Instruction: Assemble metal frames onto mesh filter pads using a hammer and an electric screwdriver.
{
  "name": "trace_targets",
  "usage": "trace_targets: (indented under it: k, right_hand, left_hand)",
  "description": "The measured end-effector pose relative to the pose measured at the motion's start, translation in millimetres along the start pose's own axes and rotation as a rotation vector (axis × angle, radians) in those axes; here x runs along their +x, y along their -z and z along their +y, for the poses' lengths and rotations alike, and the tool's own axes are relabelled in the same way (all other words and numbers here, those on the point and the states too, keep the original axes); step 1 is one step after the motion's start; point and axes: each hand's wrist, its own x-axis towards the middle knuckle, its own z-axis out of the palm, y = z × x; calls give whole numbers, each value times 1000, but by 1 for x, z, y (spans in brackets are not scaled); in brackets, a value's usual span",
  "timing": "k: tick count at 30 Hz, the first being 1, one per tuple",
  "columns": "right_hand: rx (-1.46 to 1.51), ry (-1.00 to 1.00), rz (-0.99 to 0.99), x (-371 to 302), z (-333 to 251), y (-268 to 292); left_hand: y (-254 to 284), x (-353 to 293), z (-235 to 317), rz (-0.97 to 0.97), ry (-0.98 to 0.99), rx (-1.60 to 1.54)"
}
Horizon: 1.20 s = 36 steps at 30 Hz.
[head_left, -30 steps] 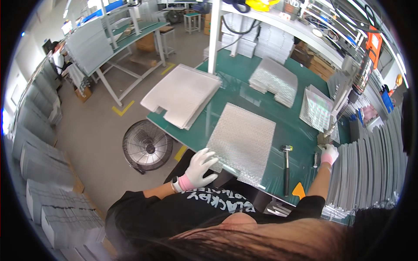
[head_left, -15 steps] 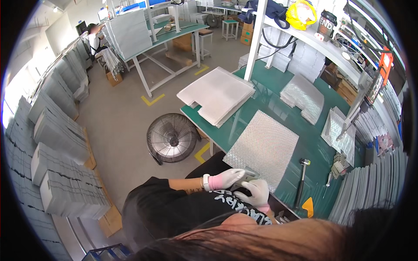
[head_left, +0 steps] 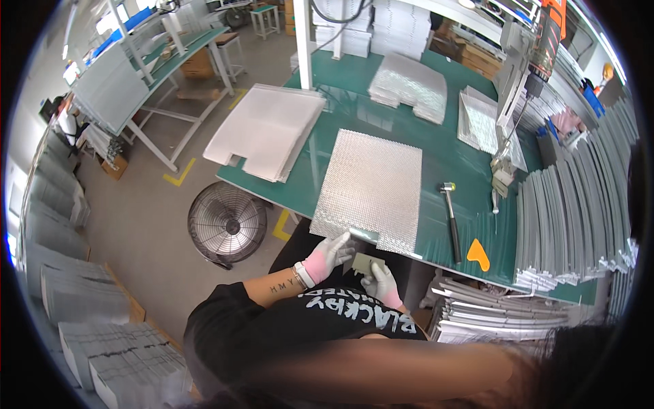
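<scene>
My left hand (head_left: pixel 327 259), in a white and pink glove, has its fingers stretched out at the near edge of a silvery mesh sheet (head_left: pixel 371 180). Whether the fingertips touch the sheet is hard to tell. In my right hand (head_left: pixel 383 285), also gloved, is a small pale, flat rectangular piece (head_left: pixel 368 264), pinched low in front of my body. The mesh sheet lies flat on the green table (head_left: pixel 436 153), with a notch in its near edge. To its right lie a hammer (head_left: pixel 452 225) with a black handle and a yellow-orange flat scraper-like piece (head_left: pixel 478 255).
Stacked white notched sheets (head_left: pixel 269 129) lie at the table's left. Shiny mesh pieces (head_left: pixel 411 85) lie at the back, near an upright drill stand (head_left: pixel 514 102). Rows of grey panels (head_left: pixel 572 198) stand at right. A floor fan (head_left: pixel 228 225) stands left of the table.
My hands, together at the pale piece before, are now apart. The left has let go of it and the piece stays in the right. The view has turned rightward.
</scene>
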Motion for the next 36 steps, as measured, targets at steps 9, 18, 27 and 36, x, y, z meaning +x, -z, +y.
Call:
trace_targets:
  k: [9,18,27,36]
  right_hand:
    - [-4,58,53,19,-1,-34]
    - [-180,223,263,26,8,-58]
    - [-305,271,269,23,9,-59]
    - [-349,305,322,22,7,-60]
  left_hand:
    - [13,8,-1,-60,-87,-255]
    - [14,2,-4,86,-156,-69]
    - [17,1,-9,99,-155,-74]
    - [13,1,-6,-119,-24,354]
